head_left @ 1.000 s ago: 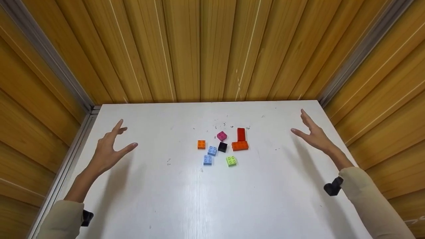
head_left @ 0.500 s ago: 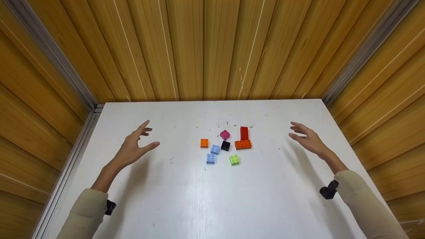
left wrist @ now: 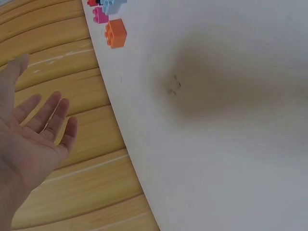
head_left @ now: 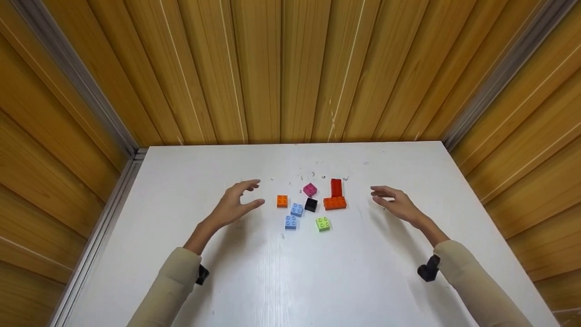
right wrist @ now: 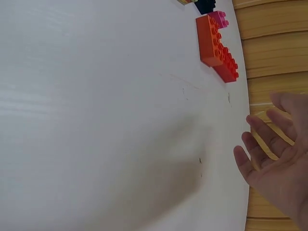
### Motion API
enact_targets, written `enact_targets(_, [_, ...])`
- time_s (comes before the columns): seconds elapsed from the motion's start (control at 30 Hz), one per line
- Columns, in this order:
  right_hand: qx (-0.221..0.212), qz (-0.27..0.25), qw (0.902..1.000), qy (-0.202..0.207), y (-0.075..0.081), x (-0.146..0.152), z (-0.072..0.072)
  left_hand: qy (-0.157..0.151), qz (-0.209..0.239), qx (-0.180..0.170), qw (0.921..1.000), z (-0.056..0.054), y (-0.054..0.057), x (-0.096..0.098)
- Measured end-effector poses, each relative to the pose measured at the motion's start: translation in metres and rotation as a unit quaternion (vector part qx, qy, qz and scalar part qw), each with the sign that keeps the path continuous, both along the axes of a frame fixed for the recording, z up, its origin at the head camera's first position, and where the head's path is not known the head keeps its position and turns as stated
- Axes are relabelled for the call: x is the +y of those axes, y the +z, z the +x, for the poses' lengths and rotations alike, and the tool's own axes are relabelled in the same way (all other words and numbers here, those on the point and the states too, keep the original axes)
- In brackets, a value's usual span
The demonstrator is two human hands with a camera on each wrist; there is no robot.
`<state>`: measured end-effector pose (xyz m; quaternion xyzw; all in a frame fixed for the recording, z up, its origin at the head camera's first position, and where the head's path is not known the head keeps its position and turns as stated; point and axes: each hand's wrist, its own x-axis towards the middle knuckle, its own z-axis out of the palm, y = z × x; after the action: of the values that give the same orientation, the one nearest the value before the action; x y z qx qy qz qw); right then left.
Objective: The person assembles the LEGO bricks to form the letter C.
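Several toy building bricks lie loosely grouped on a white table. My left hand hovers left of them with relaxed fingers and nothing in it, nearest the small orange brick. To the right of the group hangs my right hand, also holding nothing, its fingers loosely bent. Closest to it are a long orange-red brick and a red brick that meet in an L. Between the hands are a magenta brick, a black brick, two light blue bricks and a lime green brick.
The white table ends at the back against a wood-patterned wall. Similar walls stand at the left and right, with grey metal posts in the corners. Small dark marks dot the tabletop behind the bricks.
Both hands have moved inward toward the bricks, the left one farther to the right, the right one to the left. Their fingers have relaxed from a wider spread. The bricks lie as before.
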<state>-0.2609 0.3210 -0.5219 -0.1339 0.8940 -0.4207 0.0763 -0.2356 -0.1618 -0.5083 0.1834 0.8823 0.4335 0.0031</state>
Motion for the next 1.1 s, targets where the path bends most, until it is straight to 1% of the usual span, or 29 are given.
enact_targets(0.1, [-0.006,-0.009,0.9999,0.006,-0.008,-0.013,0.0,-0.024,0.017,0.002,0.9996,-0.005,-0.01,0.024])
enact_targets(0.2, [-0.008,-0.019,0.9996,0.021,-0.016,-0.025,0.0,-0.061,0.03,0.009,0.9976,-0.014,-0.018,0.047])
enact_targets(0.27, [-0.008,-0.021,0.9995,0.02,-0.02,-0.031,0.002,-0.085,0.041,0.01,0.9955,-0.02,-0.022,0.062])
enact_targets(0.37, [-0.006,-0.024,0.9996,0.015,-0.026,-0.037,0.004,-0.108,0.05,-0.005,0.9928,-0.027,-0.023,0.083])
enact_targets(0.43, [-0.014,-0.036,0.9992,0.014,-0.03,-0.041,0.005,-0.12,0.051,-0.019,0.9913,-0.032,-0.022,0.095])
enact_targets(0.5, [-0.028,-0.049,0.9982,0.022,-0.034,-0.045,0.006,-0.133,0.037,-0.039,0.9897,-0.036,-0.02,0.105])
enact_targets(0.57, [-0.043,-0.058,0.997,0.027,-0.037,-0.048,0.007,-0.148,0.024,-0.055,0.9871,-0.039,-0.022,0.117])
enact_targets(0.67, [-0.05,-0.07,0.9961,0.018,-0.042,-0.052,0.008,-0.165,0.008,-0.07,0.9837,-0.043,-0.025,0.136])
enact_targets(0.73, [-0.04,-0.076,0.9963,-0.002,-0.046,-0.056,0.008,-0.166,0.005,-0.067,0.9839,-0.047,-0.029,0.149])
enact_targets(0.8, [-0.021,-0.079,0.9961,-0.033,-0.05,-0.061,0.008,-0.157,-0.006,-0.056,0.986,-0.049,-0.034,0.161])
enact_targets(0.87, [-0.006,-0.077,0.9952,-0.06,-0.055,-0.067,0.009,-0.141,-0.025,-0.041,0.9888,-0.05,-0.04,0.171])
enact_targets(0.97, [0.012,-0.075,0.992,-0.101,-0.065,-0.078,0.011,-0.111,-0.068,-0.01,0.9915,-0.048,-0.05,0.181])
enact_targets(1.1, [0.029,-0.089,0.9881,-0.122,-0.073,-0.088,0.013,-0.078,-0.117,0.028,0.9897,-0.045,-0.057,0.189])
